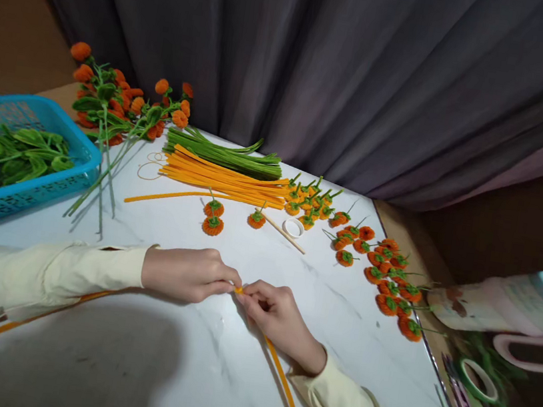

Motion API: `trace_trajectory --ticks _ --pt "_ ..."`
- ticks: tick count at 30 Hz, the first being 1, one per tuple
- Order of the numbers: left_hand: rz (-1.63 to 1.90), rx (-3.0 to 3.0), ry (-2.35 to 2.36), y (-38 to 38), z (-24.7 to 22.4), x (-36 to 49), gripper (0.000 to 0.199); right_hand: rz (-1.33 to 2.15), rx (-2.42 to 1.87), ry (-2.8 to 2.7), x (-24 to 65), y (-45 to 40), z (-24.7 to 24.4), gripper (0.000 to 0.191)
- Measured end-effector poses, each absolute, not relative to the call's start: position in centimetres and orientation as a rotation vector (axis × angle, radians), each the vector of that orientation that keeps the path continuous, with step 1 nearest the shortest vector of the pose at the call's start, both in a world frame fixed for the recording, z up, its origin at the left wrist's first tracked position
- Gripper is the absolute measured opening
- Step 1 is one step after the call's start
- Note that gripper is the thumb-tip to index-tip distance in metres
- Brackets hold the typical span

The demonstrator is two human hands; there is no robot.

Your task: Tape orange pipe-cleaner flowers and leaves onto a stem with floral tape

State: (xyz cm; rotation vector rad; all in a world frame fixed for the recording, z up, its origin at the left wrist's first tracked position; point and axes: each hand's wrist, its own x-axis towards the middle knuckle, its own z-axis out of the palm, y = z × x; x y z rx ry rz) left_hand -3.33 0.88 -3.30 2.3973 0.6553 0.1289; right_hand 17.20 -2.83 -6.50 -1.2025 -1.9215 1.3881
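My left hand (193,275) and my right hand (280,316) meet over the front of the white table, fingertips almost touching. Both are closed in a pinch on an orange pipe cleaner (284,384), its middle bent into a small twist between the fingers. One end runs left under my left forearm, the other passes below my right hand toward the front edge. How the twist is formed is mostly hidden by the fingertips. Beyond the hands sit three small orange pipe-cleaner flower heads (212,225) with green tops and thin stems.
Bundles of orange pipe cleaners (224,180) and green pipe cleaners (222,155) lie at the back. A stick (280,230) and white ring (293,227) are nearby. Several flower heads (388,287) line the right. A blue basket (20,192) of leaves and finished flowers (124,102) stand left.
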Motion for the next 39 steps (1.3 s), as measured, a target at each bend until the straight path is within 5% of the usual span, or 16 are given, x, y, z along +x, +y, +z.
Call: trace_trajectory --ticks 10,39 --pt "0.307 2.72 0.664 -0.4 -4.8 -2.9 0.028 1.463 -1.185 -1.847 17.3 -2.7 -6.1 0.023" --pt "0.377 2.242 0.585 1.0 -4.8 -3.1 0.021 1.304 -0.978 -1.882 17.5 -3.1 -7.2 0.025"
